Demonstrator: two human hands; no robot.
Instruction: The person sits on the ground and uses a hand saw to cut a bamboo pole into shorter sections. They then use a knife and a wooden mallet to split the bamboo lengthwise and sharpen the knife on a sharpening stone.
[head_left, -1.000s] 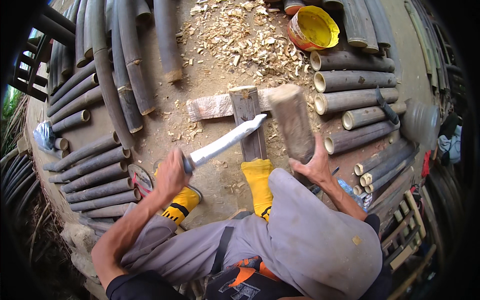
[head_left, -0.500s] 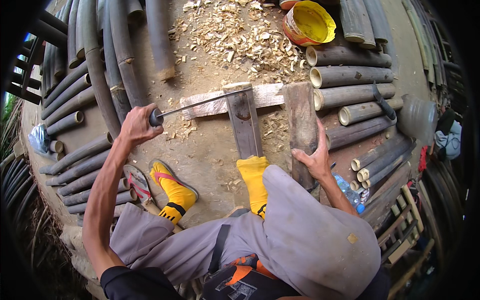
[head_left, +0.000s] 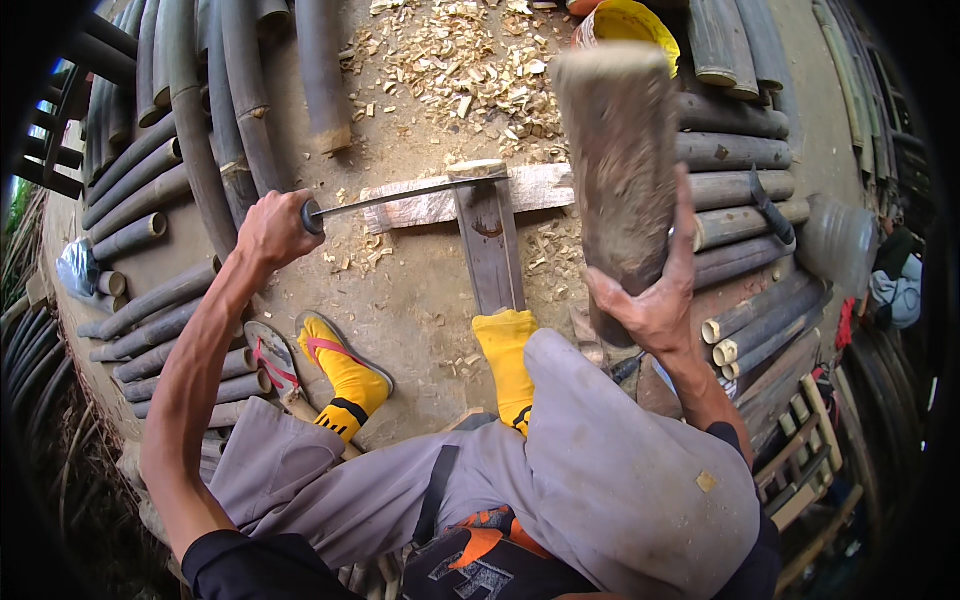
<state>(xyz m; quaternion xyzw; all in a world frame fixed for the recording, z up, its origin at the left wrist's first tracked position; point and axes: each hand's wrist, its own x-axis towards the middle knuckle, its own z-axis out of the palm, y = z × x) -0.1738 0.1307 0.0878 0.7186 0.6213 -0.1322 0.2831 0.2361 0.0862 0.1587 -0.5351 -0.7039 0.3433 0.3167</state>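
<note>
My left hand [head_left: 274,232] is closed round the dark handle of a long-bladed knife [head_left: 405,193]. The blade reaches rightward and lies across the far end of a flat grey-brown bamboo piece [head_left: 488,245]. That end rests on a pale wooden plank [head_left: 538,190], while my foot in a yellow sock [head_left: 505,345] is at the near end. To the right, my right hand [head_left: 652,308] grips a thick, weathered wooden block [head_left: 622,170], held up off the ground and blurred by motion at its top. The block hides part of the plank's right side.
Wood chips [head_left: 465,65] are scattered beyond the plank. Dark bamboo poles [head_left: 225,100] lie along the left, with cut bamboo lengths [head_left: 740,190] stacked at the right. A yellow bucket [head_left: 630,22] stands far right of centre, partly behind the block. A curved dark tool [head_left: 770,208] rests on the right stack.
My right hand has lifted the wooden block, which now looks larger and covers part of the bucket. The knife's handle has shifted slightly toward me, its blade still on the bamboo's end.
</note>
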